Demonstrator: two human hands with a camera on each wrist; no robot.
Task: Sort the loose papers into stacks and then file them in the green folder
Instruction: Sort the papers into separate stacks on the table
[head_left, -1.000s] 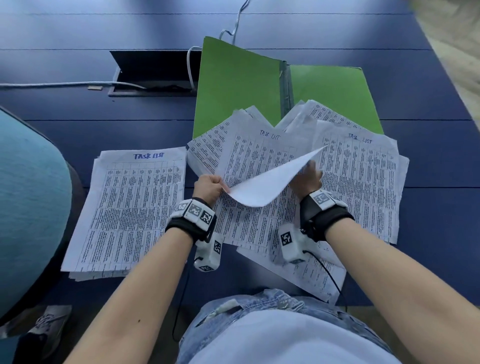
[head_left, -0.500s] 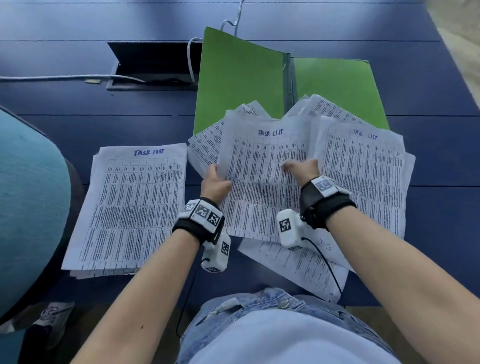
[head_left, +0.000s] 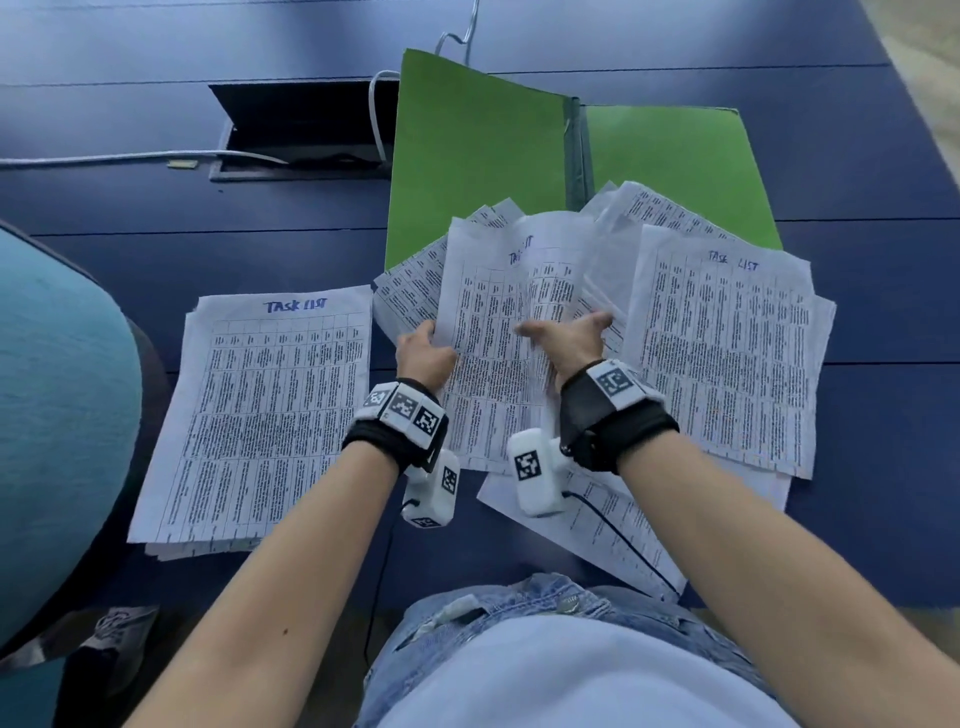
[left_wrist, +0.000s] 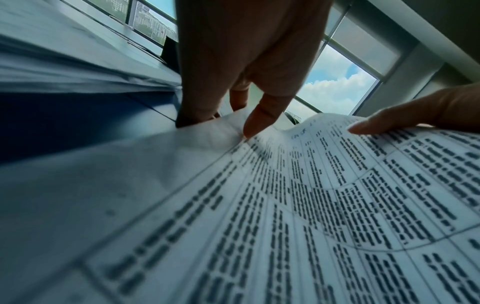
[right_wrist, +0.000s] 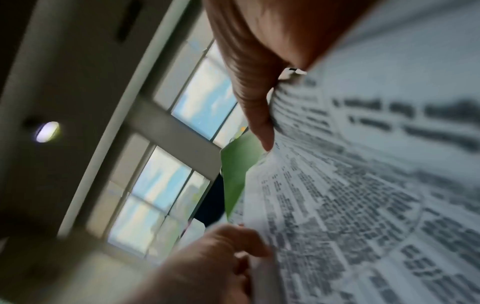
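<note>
An open green folder (head_left: 478, 156) lies at the back of the blue table (head_left: 156, 249), its lower part under a loose spread of printed "Task List" papers (head_left: 727, 353). A squared stack (head_left: 270, 415) sits to the left. My left hand (head_left: 426, 338) pinches the left edge of the top sheet (head_left: 488, 405). My right hand (head_left: 563, 327) grips the sheet's middle, thumb on top, so the paper buckles upward. In the left wrist view my left fingers (left_wrist: 257, 121) pinch the sheet (left_wrist: 311, 205). The right wrist view shows my thumb (right_wrist: 259, 123) against the sheet (right_wrist: 363, 205).
A cable hatch (head_left: 301, 135) stands open in the table behind the left stack, and a white cable (head_left: 130, 156) runs into it. A teal chair (head_left: 52, 415) stands at the left edge. Some sheets (head_left: 597, 530) overhang the table's front edge by my body.
A second ago my right hand held a sheet turned up, blank side showing. It then lay flat, print up. Now both hands grip it and it buckles upward.
</note>
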